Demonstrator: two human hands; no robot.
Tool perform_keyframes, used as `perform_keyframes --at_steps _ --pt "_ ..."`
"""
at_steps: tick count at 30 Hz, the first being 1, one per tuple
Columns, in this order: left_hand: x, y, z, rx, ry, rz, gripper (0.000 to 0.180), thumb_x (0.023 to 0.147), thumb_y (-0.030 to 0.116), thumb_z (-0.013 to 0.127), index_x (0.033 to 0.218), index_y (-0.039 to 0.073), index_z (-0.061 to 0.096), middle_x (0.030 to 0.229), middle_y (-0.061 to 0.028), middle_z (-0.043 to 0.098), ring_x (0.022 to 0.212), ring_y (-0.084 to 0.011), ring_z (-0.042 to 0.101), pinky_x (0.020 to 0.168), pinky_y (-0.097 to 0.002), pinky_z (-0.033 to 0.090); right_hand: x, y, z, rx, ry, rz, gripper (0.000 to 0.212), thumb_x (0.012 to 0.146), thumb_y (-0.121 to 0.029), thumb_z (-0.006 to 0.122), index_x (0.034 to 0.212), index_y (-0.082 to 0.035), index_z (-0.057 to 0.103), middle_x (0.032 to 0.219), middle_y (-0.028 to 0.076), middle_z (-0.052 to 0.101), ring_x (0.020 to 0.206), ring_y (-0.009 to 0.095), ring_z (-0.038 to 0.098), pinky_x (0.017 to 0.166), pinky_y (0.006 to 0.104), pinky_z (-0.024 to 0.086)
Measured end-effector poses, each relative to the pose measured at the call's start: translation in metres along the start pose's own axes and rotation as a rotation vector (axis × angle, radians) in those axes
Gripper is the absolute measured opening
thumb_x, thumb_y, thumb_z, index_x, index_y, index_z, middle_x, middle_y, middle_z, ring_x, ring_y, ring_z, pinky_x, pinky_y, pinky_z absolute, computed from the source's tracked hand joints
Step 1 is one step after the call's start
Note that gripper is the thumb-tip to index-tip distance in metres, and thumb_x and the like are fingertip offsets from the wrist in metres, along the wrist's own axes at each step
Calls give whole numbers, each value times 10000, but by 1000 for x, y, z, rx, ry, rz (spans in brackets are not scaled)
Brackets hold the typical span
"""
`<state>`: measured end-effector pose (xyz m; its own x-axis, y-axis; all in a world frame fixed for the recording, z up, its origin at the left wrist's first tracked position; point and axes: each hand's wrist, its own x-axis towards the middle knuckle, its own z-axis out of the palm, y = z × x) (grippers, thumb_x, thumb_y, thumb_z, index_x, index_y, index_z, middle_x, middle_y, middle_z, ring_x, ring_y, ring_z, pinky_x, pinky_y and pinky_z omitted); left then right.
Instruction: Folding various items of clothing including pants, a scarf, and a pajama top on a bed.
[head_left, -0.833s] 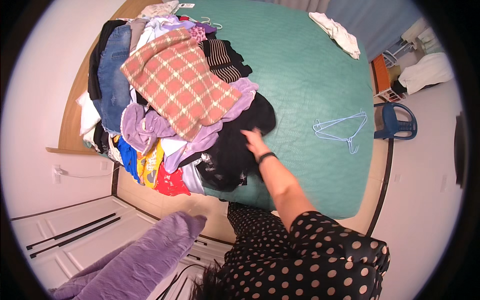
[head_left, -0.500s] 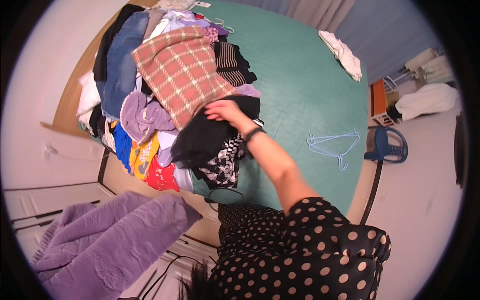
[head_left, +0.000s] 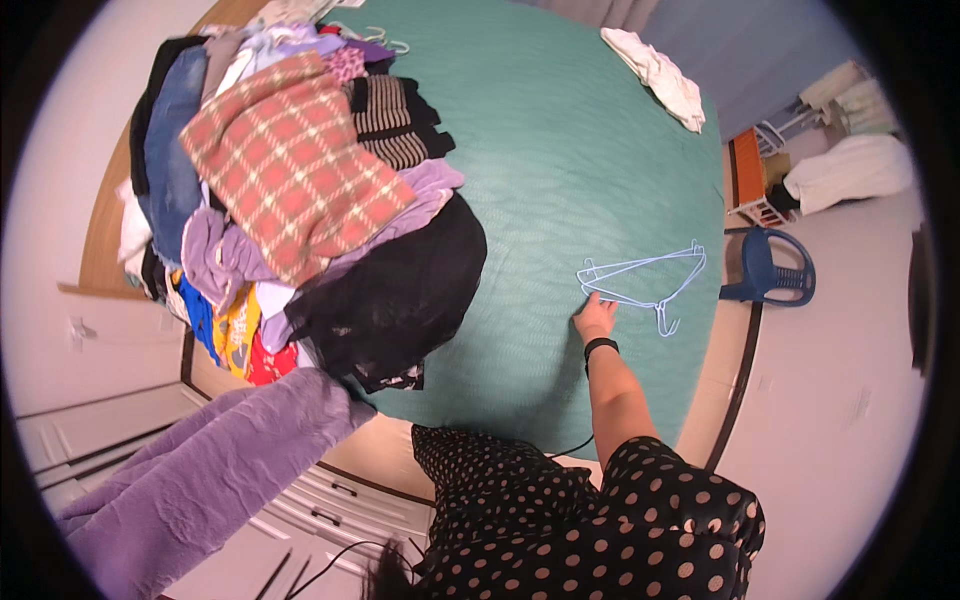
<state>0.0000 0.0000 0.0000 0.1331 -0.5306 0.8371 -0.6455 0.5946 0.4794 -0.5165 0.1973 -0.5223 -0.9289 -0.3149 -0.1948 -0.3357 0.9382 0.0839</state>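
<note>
My right hand (head_left: 597, 316), with a dark band round its wrist, reaches across the bed to the light-blue clothes hangers (head_left: 640, 268). Its fingers are closed at the near wire of the hangers, which lie flat on the green bedsheet (head_left: 530, 180). A fluffy purple garment (head_left: 220, 465) hangs across the lower left and ends near the bed's edge. My left hand does not show; the purple garment covers that side. On the pile at the left lie a sheer black garment (head_left: 400, 290) and a red-and-cream checked cloth (head_left: 290, 160).
Jeans (head_left: 178, 150), a striped black garment (head_left: 395, 120) and several other clothes make up the pile. White cloth (head_left: 655, 80) lies at the bed's far right. Beyond the right edge stands a blue chair (head_left: 765, 270). White drawers (head_left: 350, 500) are at the lower left.
My right hand has left the black garment on the pile and moved right to the hangers. The view has shifted, and the purple garment hangs at a slightly different angle.
</note>
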Motion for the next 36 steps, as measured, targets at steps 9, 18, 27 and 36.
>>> perform_keyframes --at_steps 9,18,27,36 --pt "4 25 0 -29 -55 -113 272 908 76 572 1147 -53 544 1159 -152 580 1051 -211 535 941 -334 418 -39 57 2 -24 -185 -483 194 828 -202 520 873 -155 704 966 89 644 945 279 584 838 434 427" --pt "15 44 1 5 -113 -129 286 907 74 573 1159 -58 541 1172 -157 577 1064 -210 533 944 -337 419 19 28 -9 396 81 -68 130 776 -29 560 904 -3 561 997 226 563 967 385 551 811 472 456" --pt "11 46 0 81 -166 -97 301 905 73 575 1171 -63 539 1186 -162 573 1076 -209 531 946 -341 420 66 15 -13 283 -80 264 421 852 -151 515 1256 -50 456 1447 140 332 1386 346 220 1006 576 345" --pt "6 73 15 65 -84 -219 352 872 69 613 1186 -73 543 1214 -200 558 1087 -249 537 967 -361 419 -14 53 16 -88 -132 -438 204 849 -113 480 1053 -111 480 871 119 653 874 342 629 744 455 492"
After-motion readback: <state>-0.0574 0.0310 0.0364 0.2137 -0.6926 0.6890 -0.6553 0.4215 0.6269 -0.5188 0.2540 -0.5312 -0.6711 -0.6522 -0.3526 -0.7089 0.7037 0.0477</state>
